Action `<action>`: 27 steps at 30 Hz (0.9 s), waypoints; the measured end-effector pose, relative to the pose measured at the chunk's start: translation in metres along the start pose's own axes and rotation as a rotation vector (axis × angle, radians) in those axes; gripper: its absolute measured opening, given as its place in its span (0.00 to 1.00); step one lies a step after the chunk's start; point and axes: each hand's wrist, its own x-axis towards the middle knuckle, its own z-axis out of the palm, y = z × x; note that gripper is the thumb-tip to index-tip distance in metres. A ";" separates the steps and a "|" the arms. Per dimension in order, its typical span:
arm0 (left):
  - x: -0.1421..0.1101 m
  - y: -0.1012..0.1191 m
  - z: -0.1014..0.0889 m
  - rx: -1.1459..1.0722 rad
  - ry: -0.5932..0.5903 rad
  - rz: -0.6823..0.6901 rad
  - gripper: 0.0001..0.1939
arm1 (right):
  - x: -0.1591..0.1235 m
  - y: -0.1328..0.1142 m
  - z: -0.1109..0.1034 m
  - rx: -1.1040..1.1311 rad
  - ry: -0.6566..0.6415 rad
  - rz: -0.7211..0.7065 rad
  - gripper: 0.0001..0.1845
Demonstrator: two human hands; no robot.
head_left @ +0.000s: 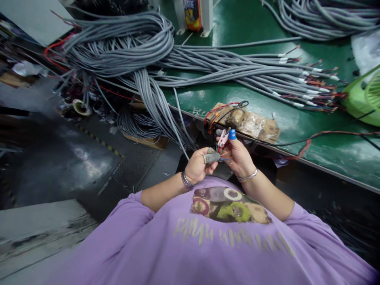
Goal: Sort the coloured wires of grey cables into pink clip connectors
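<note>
My left hand point(199, 163) is closed around the end of a grey cable point(178, 134) that drops from the bench edge into my fist. Thin coloured wires point(225, 157) fan out of that cable end between my hands. My right hand point(237, 155) pinches those wires, with a blue cot point(232, 134) on one raised fingertip and a small pink clip point(222, 138) beside it. Both hands hover in front of my purple shirt, just below the bench edge.
A green workbench point(267, 103) carries a big bundle of grey cables point(208, 65) with stripped ends point(311, 85). A taped brown block with red and black leads point(246, 118) sits at the bench edge. A green fan point(363, 99) stands right. More cable coils point(139, 124) lie on the dark floor.
</note>
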 end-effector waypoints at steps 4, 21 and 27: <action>0.000 0.001 0.000 0.006 -0.002 -0.001 0.20 | 0.001 0.001 -0.001 0.025 -0.016 0.018 0.27; -0.015 0.003 0.005 -0.018 0.053 0.064 0.19 | -0.001 -0.001 -0.010 -0.124 -0.101 -0.037 0.27; -0.011 0.003 0.005 -0.028 0.060 0.079 0.18 | 0.000 0.001 -0.007 -0.086 -0.065 -0.058 0.26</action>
